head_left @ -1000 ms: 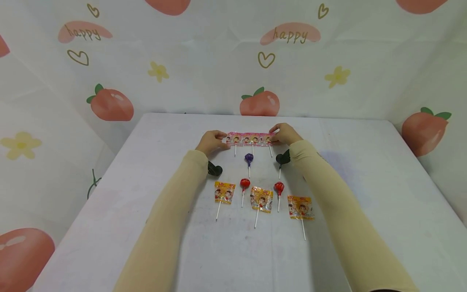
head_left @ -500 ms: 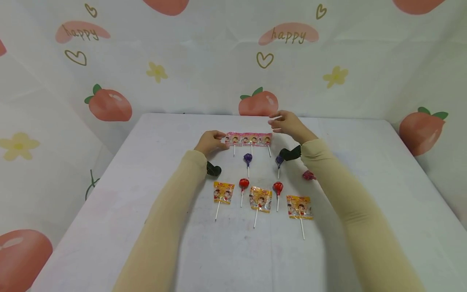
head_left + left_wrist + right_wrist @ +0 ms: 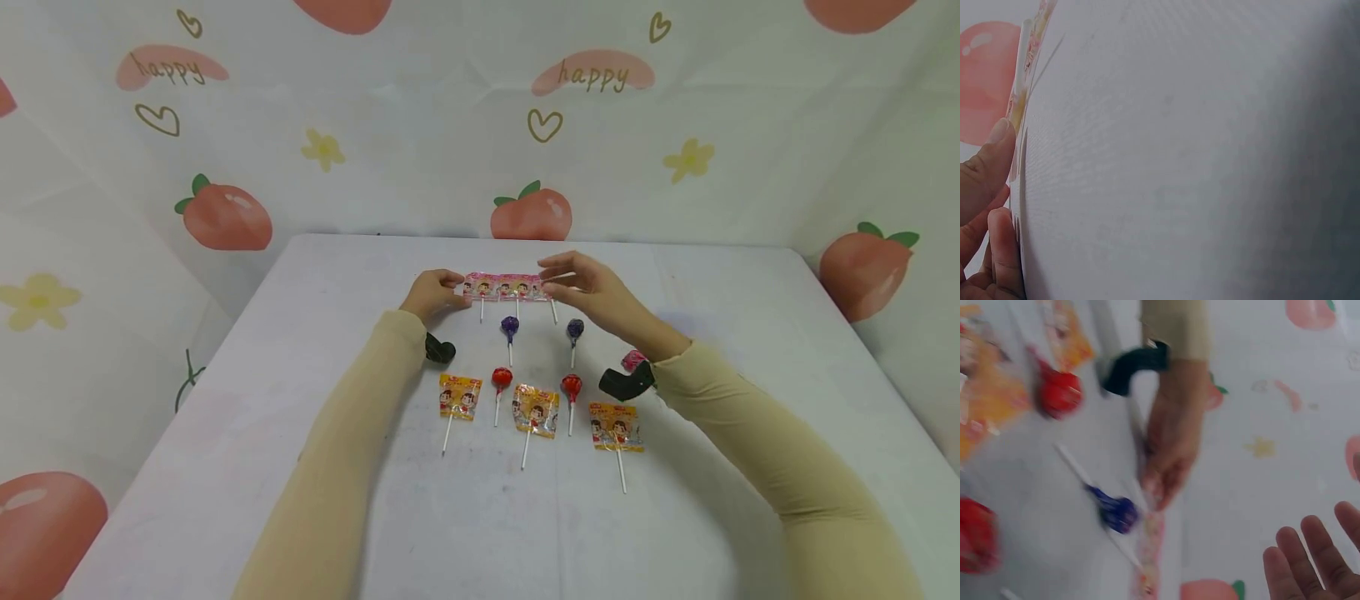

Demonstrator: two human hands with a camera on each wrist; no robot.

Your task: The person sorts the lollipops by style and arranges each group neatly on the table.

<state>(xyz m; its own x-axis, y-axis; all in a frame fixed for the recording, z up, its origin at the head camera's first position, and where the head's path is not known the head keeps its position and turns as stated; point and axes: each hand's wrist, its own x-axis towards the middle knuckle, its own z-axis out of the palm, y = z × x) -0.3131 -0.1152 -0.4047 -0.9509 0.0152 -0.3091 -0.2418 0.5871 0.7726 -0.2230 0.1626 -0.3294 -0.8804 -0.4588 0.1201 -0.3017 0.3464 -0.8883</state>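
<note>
Three pink-wrapped lollipops lie side by side in a row at the back of the table in the head view, sticks toward the front. My left hand holds the row's left end between thumb and fingers; its thumb meets the wrapper edge in the left wrist view. Over the row's right end, my right hand has its fingers extended, partly hiding the third wrapper. Its spread fingers hold nothing in the right wrist view. Two purple lollipops lie in front of the row.
Two red lollipops and three yellow-wrapped lollipops lie nearer the front. A pink-red lollipop sits beside the right wrist's black strap, partly hidden. Behind the white table hangs a peach-patterned cloth.
My right hand has lifted off the row's right end, then come back over it with the forearm swung outward. The right purple and pink-red lollipops are uncovered. My left hand stays put.
</note>
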